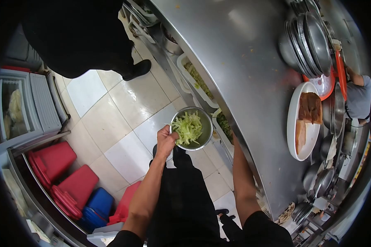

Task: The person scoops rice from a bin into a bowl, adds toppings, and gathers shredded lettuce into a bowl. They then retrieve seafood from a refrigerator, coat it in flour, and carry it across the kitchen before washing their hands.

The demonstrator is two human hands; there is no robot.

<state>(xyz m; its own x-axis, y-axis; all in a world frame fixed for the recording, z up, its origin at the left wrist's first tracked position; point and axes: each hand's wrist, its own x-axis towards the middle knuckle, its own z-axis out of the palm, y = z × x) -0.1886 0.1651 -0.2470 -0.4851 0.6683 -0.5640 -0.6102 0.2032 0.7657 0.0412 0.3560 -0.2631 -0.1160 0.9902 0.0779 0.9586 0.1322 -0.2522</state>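
Note:
My left hand (166,141) grips the rim of a round metal bowl (209,128), thumb at the inner side. Pale green shredded leaves (188,126), which look like lettuce or cabbage, fill much of the bowl's left side. It hangs over the floor beside the steel counter (251,74). My right forearm (244,181) reaches in under the counter's edge, near a white tub of chopped greens (224,124). The counter hides my right hand and its fingers. Farther along the shelf below stands a long white tub (184,61) of pale green shreds.
On the counter are a white oval dish (292,133) with meat pieces and stacked metal bowls (307,43). Red bins (76,187) and a blue bin (98,203) stand at lower left. A person in black (82,37) is at upper left, another (358,92) beyond the counter.

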